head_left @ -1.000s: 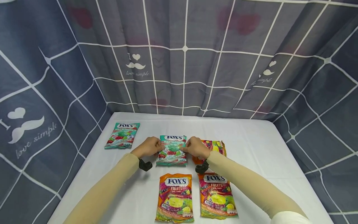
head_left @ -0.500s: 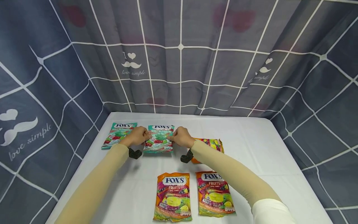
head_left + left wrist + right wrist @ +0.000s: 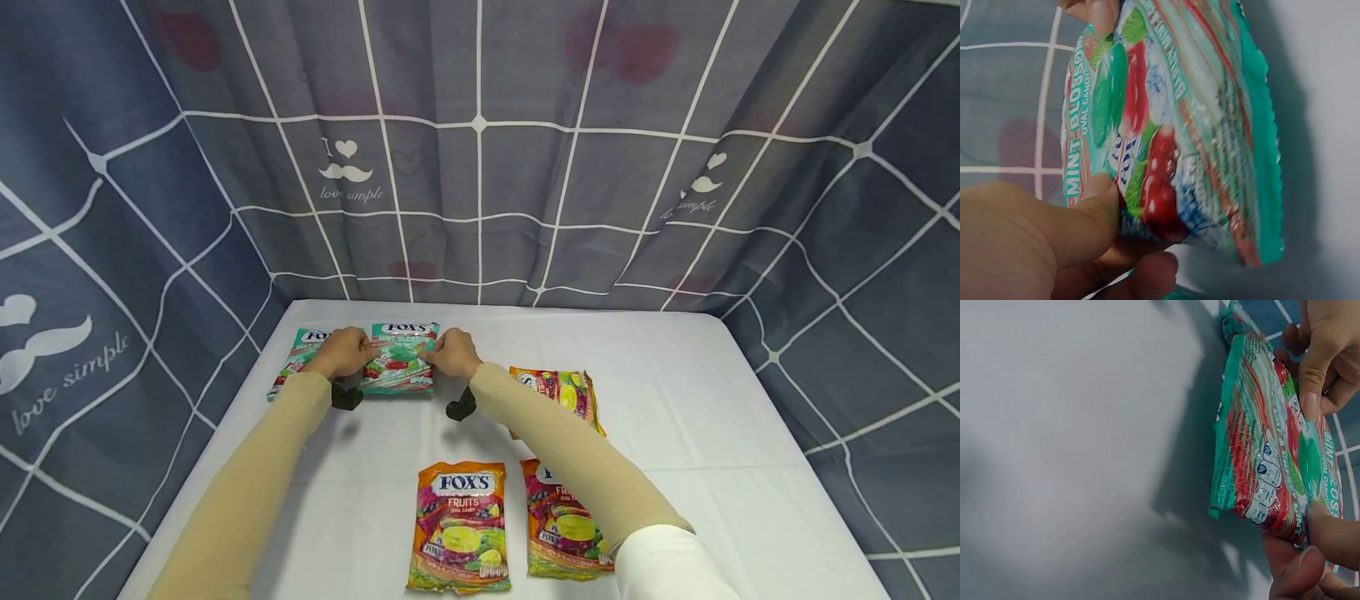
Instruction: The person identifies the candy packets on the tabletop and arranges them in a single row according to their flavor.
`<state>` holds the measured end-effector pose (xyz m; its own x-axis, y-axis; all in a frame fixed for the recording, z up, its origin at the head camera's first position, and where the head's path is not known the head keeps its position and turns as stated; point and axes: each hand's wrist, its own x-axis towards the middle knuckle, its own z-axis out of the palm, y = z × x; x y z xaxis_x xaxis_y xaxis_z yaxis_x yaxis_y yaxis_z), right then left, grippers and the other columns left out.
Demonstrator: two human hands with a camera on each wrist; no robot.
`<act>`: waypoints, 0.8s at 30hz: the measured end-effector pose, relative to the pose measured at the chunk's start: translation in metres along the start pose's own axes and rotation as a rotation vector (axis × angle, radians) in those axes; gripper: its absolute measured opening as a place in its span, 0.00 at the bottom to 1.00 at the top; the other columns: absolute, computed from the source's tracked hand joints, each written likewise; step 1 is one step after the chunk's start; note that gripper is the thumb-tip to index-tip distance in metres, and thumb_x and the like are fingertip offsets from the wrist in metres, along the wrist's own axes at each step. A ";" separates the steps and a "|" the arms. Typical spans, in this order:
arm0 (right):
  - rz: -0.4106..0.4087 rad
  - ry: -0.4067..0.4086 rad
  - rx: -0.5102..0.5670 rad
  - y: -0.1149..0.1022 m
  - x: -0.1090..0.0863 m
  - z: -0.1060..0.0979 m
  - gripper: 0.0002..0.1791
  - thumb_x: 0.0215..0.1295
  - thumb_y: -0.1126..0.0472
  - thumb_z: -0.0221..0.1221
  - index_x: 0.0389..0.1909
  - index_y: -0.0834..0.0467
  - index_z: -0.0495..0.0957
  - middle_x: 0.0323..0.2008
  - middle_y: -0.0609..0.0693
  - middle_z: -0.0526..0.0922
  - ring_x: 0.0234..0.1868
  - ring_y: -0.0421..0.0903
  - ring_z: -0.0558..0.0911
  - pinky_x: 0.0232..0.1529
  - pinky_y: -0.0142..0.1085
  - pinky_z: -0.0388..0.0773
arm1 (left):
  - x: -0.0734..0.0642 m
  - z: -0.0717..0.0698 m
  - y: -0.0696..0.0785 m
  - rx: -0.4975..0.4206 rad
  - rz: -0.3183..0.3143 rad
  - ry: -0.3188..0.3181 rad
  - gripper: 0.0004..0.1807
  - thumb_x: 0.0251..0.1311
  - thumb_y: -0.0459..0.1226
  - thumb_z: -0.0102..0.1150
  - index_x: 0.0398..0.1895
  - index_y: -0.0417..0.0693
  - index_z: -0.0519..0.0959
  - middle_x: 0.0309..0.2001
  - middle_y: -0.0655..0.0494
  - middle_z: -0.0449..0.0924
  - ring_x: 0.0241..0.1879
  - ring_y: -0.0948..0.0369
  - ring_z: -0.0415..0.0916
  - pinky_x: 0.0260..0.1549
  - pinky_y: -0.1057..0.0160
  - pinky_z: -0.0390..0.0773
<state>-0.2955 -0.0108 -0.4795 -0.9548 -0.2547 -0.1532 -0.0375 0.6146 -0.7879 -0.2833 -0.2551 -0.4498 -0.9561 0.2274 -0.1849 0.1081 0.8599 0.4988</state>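
A green Mint Blossom candy bag (image 3: 400, 360) is held between both hands over the back left of the table. My left hand (image 3: 343, 353) pinches its left edge, thumb on the printed front, as the left wrist view shows. On the opposite edge, my right hand (image 3: 454, 355) pinches the bag with the thumb in front and fingers behind. In the right wrist view the lower seam of the bag (image 3: 1260, 444) hangs over the white cloth and casts a shadow there. A second green candy bag (image 3: 294, 360) lies just left, partly hidden by the left hand.
Two orange Fruits candy bags lie near the front, one in the middle (image 3: 459, 529) and one to its right (image 3: 562, 533), partly under the right sleeve. Another orange bag (image 3: 562, 392) lies behind them. A grey checked curtain (image 3: 480, 167) encloses the white table (image 3: 675, 400).
Both hands have carried the green candy bag left and toward the back, from mid-table to beside the other green bag. The orange bags stay where they lay.
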 end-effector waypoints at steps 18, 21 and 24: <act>0.035 0.065 -0.096 0.019 0.041 0.032 0.27 0.72 0.53 0.75 0.15 0.55 0.75 0.19 0.48 0.77 0.25 0.45 0.75 0.30 0.37 0.73 | 0.007 0.011 -0.013 0.079 -0.088 0.018 0.22 0.83 0.39 0.57 0.23 0.48 0.73 0.21 0.55 0.67 0.21 0.58 0.65 0.26 0.57 0.68; 0.047 0.059 -0.081 0.005 0.023 0.024 0.27 0.73 0.54 0.74 0.14 0.56 0.76 0.17 0.48 0.77 0.24 0.44 0.76 0.30 0.35 0.73 | 0.006 0.011 -0.012 0.094 -0.088 0.024 0.17 0.83 0.39 0.58 0.30 0.43 0.78 0.26 0.52 0.73 0.25 0.56 0.70 0.28 0.56 0.70; 0.061 0.055 -0.066 0.000 0.012 0.022 0.27 0.75 0.55 0.73 0.15 0.56 0.76 0.16 0.47 0.77 0.23 0.43 0.76 0.30 0.33 0.71 | 0.006 0.012 -0.012 0.094 -0.085 0.019 0.14 0.83 0.39 0.58 0.35 0.41 0.79 0.28 0.50 0.76 0.27 0.55 0.72 0.30 0.55 0.71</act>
<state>-0.3006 -0.0301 -0.4942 -0.9707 -0.1751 -0.1649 0.0033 0.6759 -0.7370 -0.2872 -0.2588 -0.4674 -0.9679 0.1438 -0.2062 0.0506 0.9149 0.4006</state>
